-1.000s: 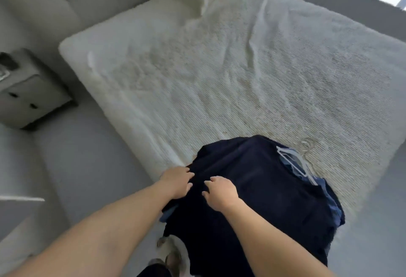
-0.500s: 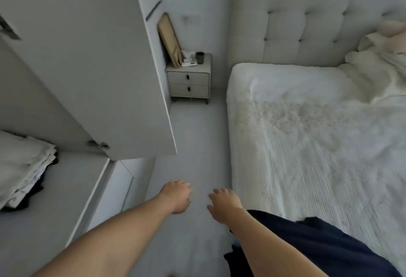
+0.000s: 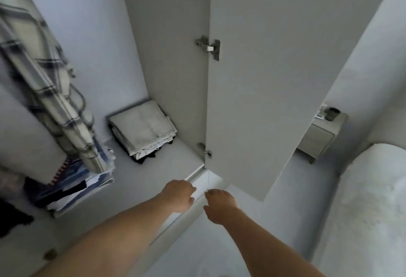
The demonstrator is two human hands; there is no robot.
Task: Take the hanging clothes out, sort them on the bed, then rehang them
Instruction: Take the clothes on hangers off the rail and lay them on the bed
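Head view: left hand (image 3: 179, 195) and right hand (image 3: 219, 205) side by side over the front edge of the wardrobe floor (image 3: 189, 160), both empty, fingers loosely bent downward, gripping nothing. Hanging at the left side of the wardrobe, a plaid garment (image 3: 44, 83), blurred, its lower end over a low pile of blue and white clothes (image 3: 74, 186); in the back right corner of the wardrobe floor, a folded white stack (image 3: 142, 129). Open door (image 3: 274, 74) at the right, beyond it the nightstand (image 3: 320, 136) and the bed (image 3: 371, 206) at the right edge.
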